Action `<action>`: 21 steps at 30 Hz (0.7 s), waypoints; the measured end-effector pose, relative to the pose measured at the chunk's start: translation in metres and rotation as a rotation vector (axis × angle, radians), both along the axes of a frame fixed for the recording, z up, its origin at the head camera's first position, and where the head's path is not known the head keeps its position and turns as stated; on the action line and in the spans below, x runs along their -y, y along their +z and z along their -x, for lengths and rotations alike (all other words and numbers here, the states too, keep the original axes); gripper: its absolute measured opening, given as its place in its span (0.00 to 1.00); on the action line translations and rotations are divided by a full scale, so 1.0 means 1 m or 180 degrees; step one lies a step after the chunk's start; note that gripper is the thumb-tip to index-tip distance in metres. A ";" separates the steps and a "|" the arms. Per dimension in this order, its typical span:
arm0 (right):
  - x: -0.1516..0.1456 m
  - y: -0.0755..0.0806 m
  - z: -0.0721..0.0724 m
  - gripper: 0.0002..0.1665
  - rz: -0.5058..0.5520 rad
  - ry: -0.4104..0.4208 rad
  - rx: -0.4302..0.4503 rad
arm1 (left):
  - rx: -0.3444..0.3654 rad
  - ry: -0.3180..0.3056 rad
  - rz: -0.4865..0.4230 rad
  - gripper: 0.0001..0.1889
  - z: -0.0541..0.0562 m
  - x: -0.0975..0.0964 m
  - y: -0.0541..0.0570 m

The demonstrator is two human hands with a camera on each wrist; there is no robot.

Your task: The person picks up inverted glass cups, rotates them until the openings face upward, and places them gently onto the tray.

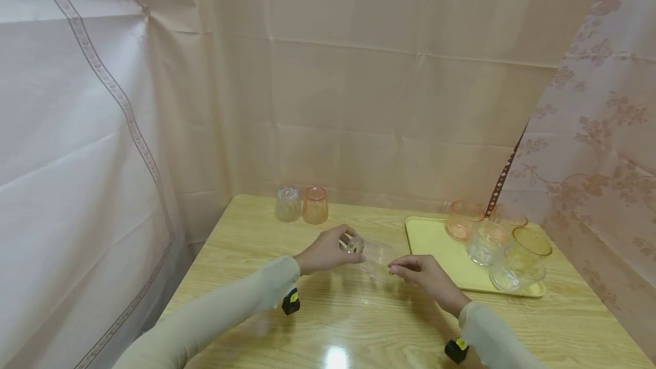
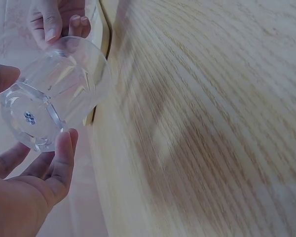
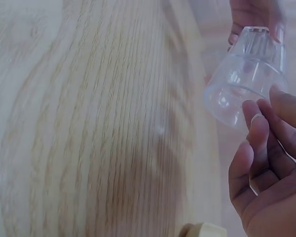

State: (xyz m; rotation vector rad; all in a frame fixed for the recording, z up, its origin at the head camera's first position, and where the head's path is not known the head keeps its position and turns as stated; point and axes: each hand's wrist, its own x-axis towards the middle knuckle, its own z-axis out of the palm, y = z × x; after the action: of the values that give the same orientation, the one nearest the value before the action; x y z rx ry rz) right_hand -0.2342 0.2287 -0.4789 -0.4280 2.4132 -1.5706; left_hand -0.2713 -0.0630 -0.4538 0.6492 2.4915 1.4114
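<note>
Over the middle of the table, a clear drinking glass [image 1: 378, 253] is held tipped on its side. Its thick base, with a small dark mark, faces left, and its wide mouth faces right. My left hand [image 1: 332, 250] grips the base end, thumb and fingers spread around it, as the left wrist view [image 2: 37, 180] shows. At the mouth, my right hand [image 1: 427, 278] pinches the rim between thumb and fingertips. In the right wrist view, the right fingers [image 3: 259, 131] are bent beside the rim of the glass [image 3: 246, 84].
A yellow tray [image 1: 430, 238] at the right bears several glasses, among them an orange glass [image 1: 459, 226], a clear glass [image 1: 484, 246] and a yellow glass [image 1: 532, 242]. At the back left, a clear glass [image 1: 288, 206] and an orange glass [image 1: 315, 208] stand upside down on the wooden table [image 1: 256, 306].
</note>
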 end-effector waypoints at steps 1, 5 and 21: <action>0.000 0.000 0.000 0.25 0.0024 -0.0009 0.0032 | 0.0009 0.0007 -0.0007 0.28 0.000 0.000 0.000; 0.001 -0.001 0.001 0.25 0.0075 -0.0096 0.0140 | 0.0048 0.0039 -0.0024 0.29 -0.001 0.000 0.000; 0.001 0.000 -0.001 0.29 0.0499 -0.0221 0.0418 | 0.0145 0.0096 -0.0021 0.29 0.000 -0.002 -0.004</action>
State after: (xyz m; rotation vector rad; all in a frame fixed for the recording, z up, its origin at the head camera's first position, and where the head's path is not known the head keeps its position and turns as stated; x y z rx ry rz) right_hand -0.2330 0.2274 -0.4790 -0.2618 2.2391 -1.7665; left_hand -0.2711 -0.0606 -0.4583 0.5766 2.4727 1.4289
